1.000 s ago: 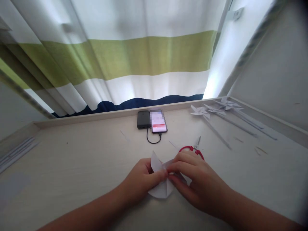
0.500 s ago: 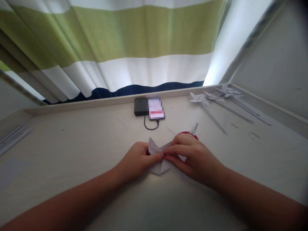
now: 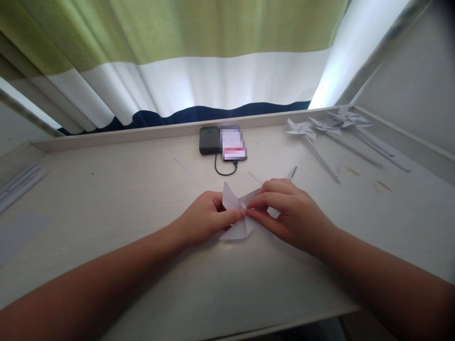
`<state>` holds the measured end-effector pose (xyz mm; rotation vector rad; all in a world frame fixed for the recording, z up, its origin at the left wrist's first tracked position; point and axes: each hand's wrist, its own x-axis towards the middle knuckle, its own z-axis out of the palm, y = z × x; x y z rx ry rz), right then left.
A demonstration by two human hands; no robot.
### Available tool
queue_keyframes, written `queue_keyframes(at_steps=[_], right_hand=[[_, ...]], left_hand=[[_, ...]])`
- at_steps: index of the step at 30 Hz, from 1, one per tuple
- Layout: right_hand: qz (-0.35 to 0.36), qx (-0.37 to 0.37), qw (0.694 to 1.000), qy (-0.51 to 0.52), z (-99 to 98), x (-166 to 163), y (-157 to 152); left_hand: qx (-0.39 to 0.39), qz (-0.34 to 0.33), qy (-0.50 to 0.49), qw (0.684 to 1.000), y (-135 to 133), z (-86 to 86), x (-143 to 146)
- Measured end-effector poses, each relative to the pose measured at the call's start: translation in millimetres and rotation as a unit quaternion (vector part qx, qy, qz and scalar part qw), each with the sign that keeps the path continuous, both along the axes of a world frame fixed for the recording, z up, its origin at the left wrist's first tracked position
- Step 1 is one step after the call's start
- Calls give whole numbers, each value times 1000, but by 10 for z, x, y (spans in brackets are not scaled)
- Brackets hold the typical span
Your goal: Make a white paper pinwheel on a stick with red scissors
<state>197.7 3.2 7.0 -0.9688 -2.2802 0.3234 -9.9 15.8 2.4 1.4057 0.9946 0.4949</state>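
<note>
A white paper pinwheel [image 3: 237,231] is held between my two hands above the table. My left hand [image 3: 210,214] is closed on its left side, with the thumb pressing near the centre. At the centre, my right hand [image 3: 284,204] pinches with thumb and fingertips; whether something small sits in that pinch cannot be made out. One pointed blade [image 3: 229,195] stands up between the hands. Behind my right hand, only the metal tip of a pair of scissors [image 3: 293,173] shows.
Several finished paper pinwheels on paper sticks [image 3: 322,158] lie at the back right, near small wooden bits [image 3: 384,185]. A black power bank [image 3: 209,140] is cabled to a phone [image 3: 232,142]. Rolled paper sticks [image 3: 21,187] and a paper sheet [image 3: 23,237] lie at left.
The camera view has tilted down, so everything sits higher and the table's front edge shows. My hands stay on the pinwheel; its blades look more spread, and the scissors' red handles are now hidden.
</note>
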Motion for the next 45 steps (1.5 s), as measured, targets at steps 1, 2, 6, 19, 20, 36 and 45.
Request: queue_keyframes(at_steps=[1,2,6,19,20,36,45], right_hand=[[-1,1,1000,0,-3,1,1],[-1,1,1000,0,-5,2,1],[4,2,1000,3,-7,8,-2],[41,-29,998,43,68,12,-62],[33,-31,997,54,77,21,-60],[-53,-287,953,80,89,-27,17],[-56,-233,967,83,88,-11,-7]], left_hand=[[-5,-4,-7,1000,4,5,0],[-11,-10,-15,1000,7,8,1],[-19,-27,-43,999,19,2,3],[10,-2,-3,1000,-21,-9,2],[10,-4,3,1000,-26,-7,6],[16,-41,-8,999,-82,22,20],[-43,-30,-33,998,-79,58,28]])
